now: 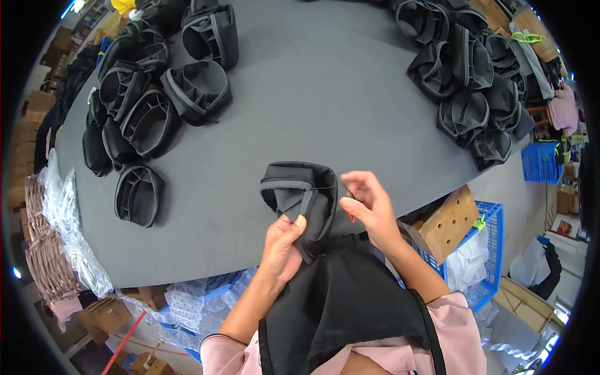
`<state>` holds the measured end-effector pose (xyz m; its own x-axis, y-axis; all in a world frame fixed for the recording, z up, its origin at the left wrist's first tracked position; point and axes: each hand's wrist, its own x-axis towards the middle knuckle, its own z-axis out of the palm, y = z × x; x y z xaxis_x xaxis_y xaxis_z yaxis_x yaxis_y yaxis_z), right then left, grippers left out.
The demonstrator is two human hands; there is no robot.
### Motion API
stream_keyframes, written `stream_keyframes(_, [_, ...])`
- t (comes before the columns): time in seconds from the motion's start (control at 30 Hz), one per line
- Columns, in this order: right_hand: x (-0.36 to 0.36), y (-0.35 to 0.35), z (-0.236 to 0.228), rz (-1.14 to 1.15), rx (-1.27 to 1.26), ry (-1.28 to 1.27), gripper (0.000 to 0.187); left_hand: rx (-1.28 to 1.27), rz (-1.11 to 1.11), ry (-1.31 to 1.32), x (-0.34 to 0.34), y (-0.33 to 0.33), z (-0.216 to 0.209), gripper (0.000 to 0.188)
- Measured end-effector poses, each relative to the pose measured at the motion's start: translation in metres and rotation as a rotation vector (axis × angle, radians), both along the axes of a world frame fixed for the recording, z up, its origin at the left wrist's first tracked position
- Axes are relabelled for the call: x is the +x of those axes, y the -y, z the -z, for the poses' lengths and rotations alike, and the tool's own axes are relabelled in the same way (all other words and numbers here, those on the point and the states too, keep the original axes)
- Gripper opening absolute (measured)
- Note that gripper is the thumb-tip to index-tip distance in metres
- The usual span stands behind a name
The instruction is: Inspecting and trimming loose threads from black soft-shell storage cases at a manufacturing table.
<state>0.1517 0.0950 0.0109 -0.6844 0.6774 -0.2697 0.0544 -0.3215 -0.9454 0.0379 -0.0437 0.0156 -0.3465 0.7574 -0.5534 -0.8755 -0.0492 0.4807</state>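
A black fabric pouch (320, 215) stands at the table's near edge, its zipped rim turned up and its grey inner lining showing. My left hand (284, 245) is closed on its near left side, with the thumb pressed on the cloth. Beside the pouch's right side, my right hand (372, 209) is closed around a small tool (351, 218) with an orange-red end, mostly covered by the fingers. A thin dark thread (325, 187) runs from the pouch's zipped edge toward the right fingertips. Whether the fingers pinch its end is too small to tell.
Similar black pouches (150, 122) are piled at the left of the grey table (312, 106), and more pouches (465, 112) at the right. A blue crate (494, 250) with a wooden board (449, 224) stands by the near right edge. Clear plastic wrap (75, 231) hangs at the left.
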Motion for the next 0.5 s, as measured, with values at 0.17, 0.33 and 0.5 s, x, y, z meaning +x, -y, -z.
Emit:
stream_keyframes(0.17, [-0.048,-0.015,0.022,-0.045,-0.379,-0.090,0.021,0.071,0.005,0.102,-0.016,-0.025,0.007,0.025])
stream_keyframes(0.33, [-0.068,-0.022,0.050,-0.002,-0.403,0.029,0.016,0.012,-0.228,0.138,-0.052,-0.064,0.035,0.022])
stream_keyframes(0.5, [-0.019,0.021,0.033,0.053,0.142,0.040,0.023,-0.035,-0.441,0.195,-0.067,-0.083,0.054,0.012])
